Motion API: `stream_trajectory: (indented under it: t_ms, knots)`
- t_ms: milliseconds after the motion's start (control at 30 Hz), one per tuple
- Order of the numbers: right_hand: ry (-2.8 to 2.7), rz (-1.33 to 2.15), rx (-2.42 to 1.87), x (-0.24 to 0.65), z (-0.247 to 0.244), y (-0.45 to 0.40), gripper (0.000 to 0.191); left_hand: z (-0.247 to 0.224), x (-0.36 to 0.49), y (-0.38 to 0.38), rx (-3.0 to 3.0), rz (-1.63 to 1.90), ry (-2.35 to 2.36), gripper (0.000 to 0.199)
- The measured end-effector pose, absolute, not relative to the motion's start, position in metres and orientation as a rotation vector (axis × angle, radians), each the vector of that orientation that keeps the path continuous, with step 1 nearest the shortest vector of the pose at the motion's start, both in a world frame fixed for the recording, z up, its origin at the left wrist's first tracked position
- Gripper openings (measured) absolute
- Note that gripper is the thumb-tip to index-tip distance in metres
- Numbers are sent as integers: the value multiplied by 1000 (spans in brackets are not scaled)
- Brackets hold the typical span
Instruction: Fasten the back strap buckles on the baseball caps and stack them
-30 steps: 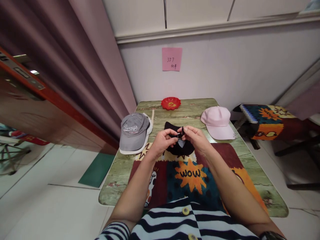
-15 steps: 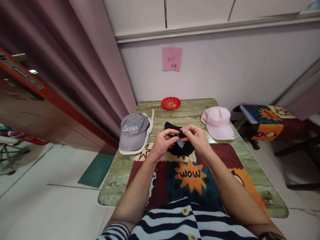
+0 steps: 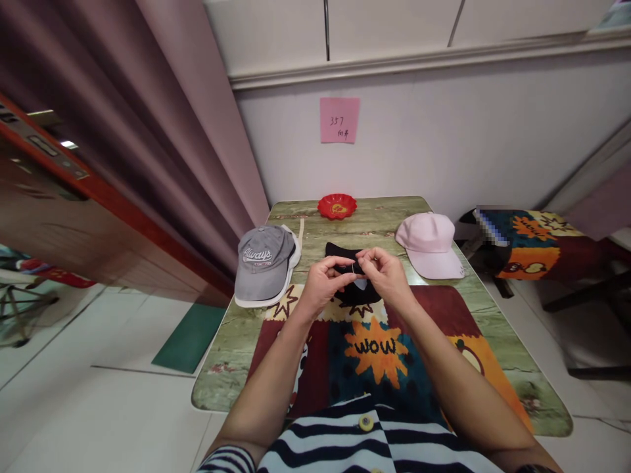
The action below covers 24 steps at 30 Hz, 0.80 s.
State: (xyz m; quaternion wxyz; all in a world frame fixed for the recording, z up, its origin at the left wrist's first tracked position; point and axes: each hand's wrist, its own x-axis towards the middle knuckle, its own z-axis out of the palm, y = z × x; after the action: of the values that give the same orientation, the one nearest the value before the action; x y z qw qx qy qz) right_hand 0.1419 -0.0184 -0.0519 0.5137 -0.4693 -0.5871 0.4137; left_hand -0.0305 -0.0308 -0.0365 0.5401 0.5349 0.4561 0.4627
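Note:
A black cap (image 3: 357, 293) lies at the middle of the table, on the back edge of a patterned mat. Over it, my left hand (image 3: 325, 279) pinches the left part of the cap's black strap (image 3: 351, 267). The right part of that strap is between the fingers of my right hand (image 3: 387, 272). A small pale piece shows between the fingertips, too small to make out. Both hands hide much of the cap.
A grey cap (image 3: 263, 263) sits on a white one at the left, a pink cap (image 3: 431, 243) at the right. Behind stands a red dish (image 3: 337, 206). The mat (image 3: 377, 348) covers the table's (image 3: 217, 371) front middle. A patterned stool (image 3: 532, 243) is at the right.
My hands still hold the strap, with the fingertips slightly shifted. The pale patch inside the black cap is now more covered by my fingers. The whole view has shifted slightly.

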Motion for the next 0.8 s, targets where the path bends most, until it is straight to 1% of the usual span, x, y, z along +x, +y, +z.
stream_trajectory:
  t_ms: [167,333,433,633,800]
  knots:
    - [-1473,871,-1118,142,-48,-20,24,-37,-30,-30,1291,1096,1101,42]
    - [-1518,881,-1064,143,-47,-20,22,-37,-30,-30,1309,1112,1098,40]
    - [-1522,962,-1048,146,-46,-18,25,-37,-30,-30,1317,1121,1081,39]
    - [-1521,1295,-1034,155,-39,-16,31,-37,-33,-31,1341,1094,1080,38]
    - [-1559,1316,-1067,159,-37,-15,30,-37,-33,-32,1367,1082,1085,37]
